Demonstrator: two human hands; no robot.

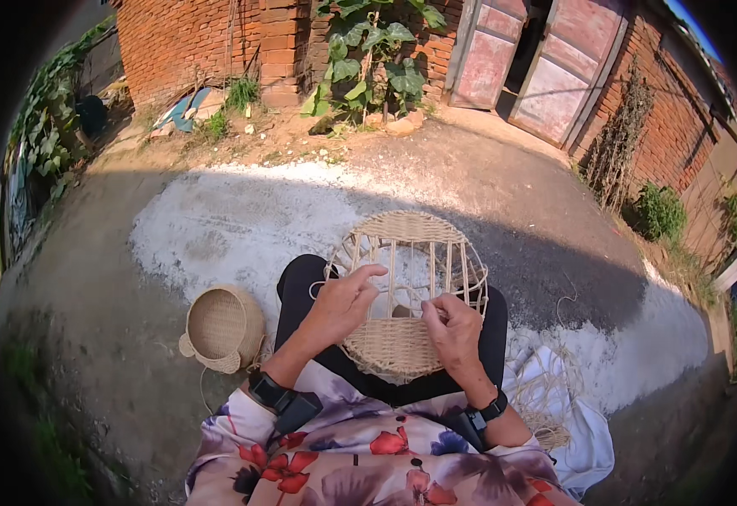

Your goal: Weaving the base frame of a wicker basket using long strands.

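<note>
Across my lap lies a round, half-woven basket piece (393, 346) of tan cord. Its near and far ends are closely woven, while bare upright strands cross the gap between them. Over the left side of that gap is my left hand (343, 305), its index finger stretched out to the right and nothing plainly held. My right hand (455, 333) is closed in a pinch at the right of the gap, above the near woven band. A thin cord (406, 289) curves from the gap to its fingertips. The fingertips partly hide the cord's end.
A small finished-looking woven basket (221, 325) with rounded tabs rests on the ground to my left. At my right, loose tan cord (545, 396) lies tangled on a white cloth (592, 447). Farther off are a brick wall (191, 51), leafy plants (368, 59) and worn red doors (566, 72).
</note>
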